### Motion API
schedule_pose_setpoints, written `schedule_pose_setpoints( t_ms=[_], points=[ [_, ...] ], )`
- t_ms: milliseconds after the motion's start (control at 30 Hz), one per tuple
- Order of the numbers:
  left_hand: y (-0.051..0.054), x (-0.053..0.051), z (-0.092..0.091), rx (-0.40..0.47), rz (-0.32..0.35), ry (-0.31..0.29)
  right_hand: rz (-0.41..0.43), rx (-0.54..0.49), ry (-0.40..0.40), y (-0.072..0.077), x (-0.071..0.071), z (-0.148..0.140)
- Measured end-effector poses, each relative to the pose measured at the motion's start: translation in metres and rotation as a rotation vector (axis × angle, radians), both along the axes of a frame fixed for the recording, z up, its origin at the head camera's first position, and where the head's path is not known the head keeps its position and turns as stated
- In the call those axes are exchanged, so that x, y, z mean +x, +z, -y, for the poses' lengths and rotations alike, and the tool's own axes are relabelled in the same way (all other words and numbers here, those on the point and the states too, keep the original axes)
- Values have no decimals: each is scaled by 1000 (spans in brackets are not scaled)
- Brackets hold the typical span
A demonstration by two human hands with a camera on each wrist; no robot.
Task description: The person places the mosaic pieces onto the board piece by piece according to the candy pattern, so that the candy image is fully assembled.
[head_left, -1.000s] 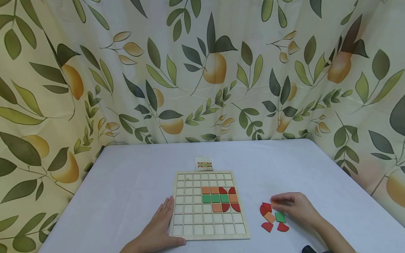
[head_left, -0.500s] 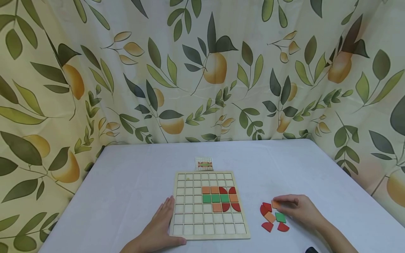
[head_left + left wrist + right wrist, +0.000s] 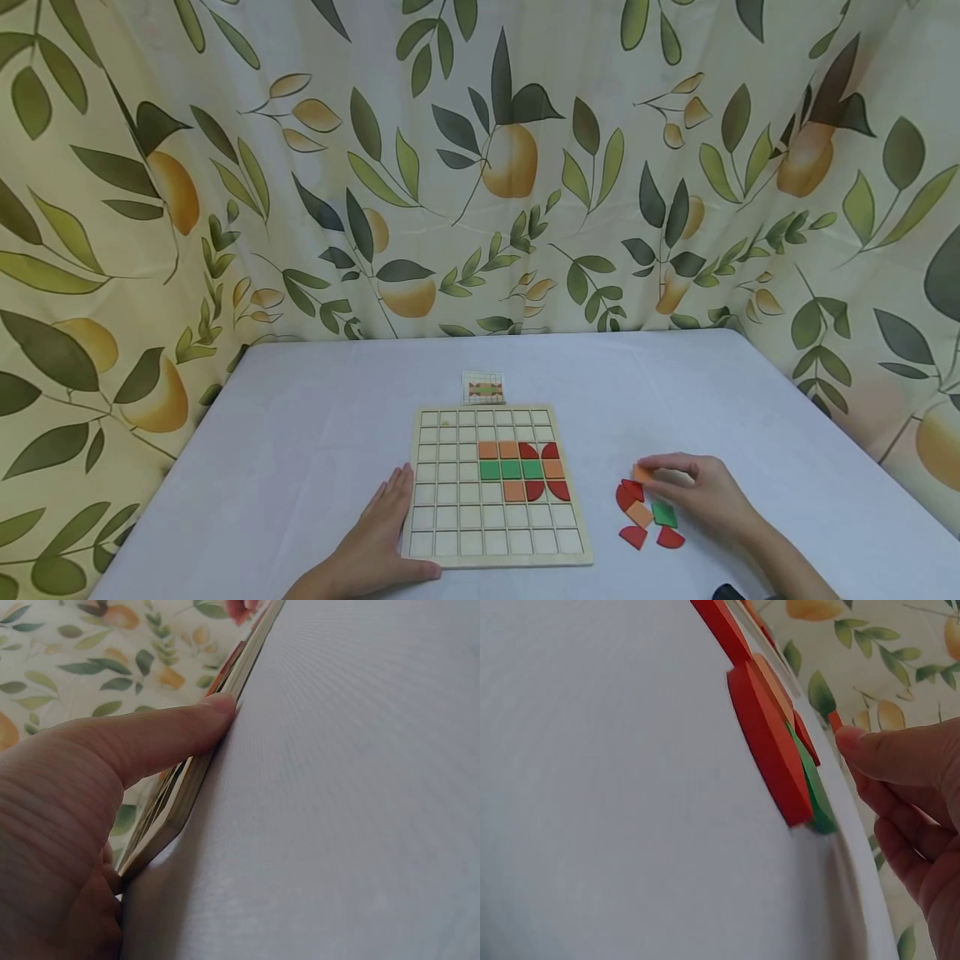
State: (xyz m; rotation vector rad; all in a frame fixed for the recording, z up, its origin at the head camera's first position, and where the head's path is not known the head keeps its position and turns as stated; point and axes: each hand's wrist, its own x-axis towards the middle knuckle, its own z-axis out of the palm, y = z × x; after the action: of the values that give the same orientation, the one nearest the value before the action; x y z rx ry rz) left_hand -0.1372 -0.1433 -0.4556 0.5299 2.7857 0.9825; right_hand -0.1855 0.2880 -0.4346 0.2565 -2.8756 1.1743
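A wooden grid board (image 3: pixel 450 521) lies on the table with orange, green and red tiles set in its middle rows toward the right. My left hand (image 3: pixel 372 537) rests against its left side, fingers straight, the thumb (image 3: pixel 180 735) along the front edge. Between thumb and fingertips, my right hand (image 3: pixel 705 492) pinches an orange square tile (image 3: pixel 642 473), held just above the loose pieces. Below it lie red quarter-round tiles (image 3: pixel 633 537), another orange square (image 3: pixel 639 514) and a green square (image 3: pixel 663 513). In the right wrist view the pinched tile (image 3: pixel 835 720) shows only its edge.
A small pattern card (image 3: pixel 483 388) touches or nearly touches the board's far edge. The white-covered table (image 3: pixel 315 433) ends at a leaf-and-fruit printed curtain (image 3: pixel 480 250). A black object (image 3: pixel 727 592) shows beside the right forearm at the bottom edge.
The right hand, pinching the orange tile, has moved slightly left and up from the loose pieces. The left hand and the board stay where they were.
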Motion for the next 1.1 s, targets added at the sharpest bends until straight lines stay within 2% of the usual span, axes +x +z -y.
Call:
schedule_pose_setpoints(
  t_ms=[267, 500, 633, 933, 1100],
  points=[
    [-1, 0, 0, -2, -4, -4, -66, -28, 81, 0, -6, 20],
    [-2, 0, 0, -2, 1, -4, -78, -70, 104, 1, -8, 33],
    [-1, 1, 1, 3, 6, -4, -90, -84, 143, 0, -10, 41],
    [0, 1, 2, 3, 5, -9, -157, -83, 262, -1, -17, 60],
    [-1, 0, 1, 3, 4, -9, -169, -83, 290, -1, -18, 69]
  ],
)
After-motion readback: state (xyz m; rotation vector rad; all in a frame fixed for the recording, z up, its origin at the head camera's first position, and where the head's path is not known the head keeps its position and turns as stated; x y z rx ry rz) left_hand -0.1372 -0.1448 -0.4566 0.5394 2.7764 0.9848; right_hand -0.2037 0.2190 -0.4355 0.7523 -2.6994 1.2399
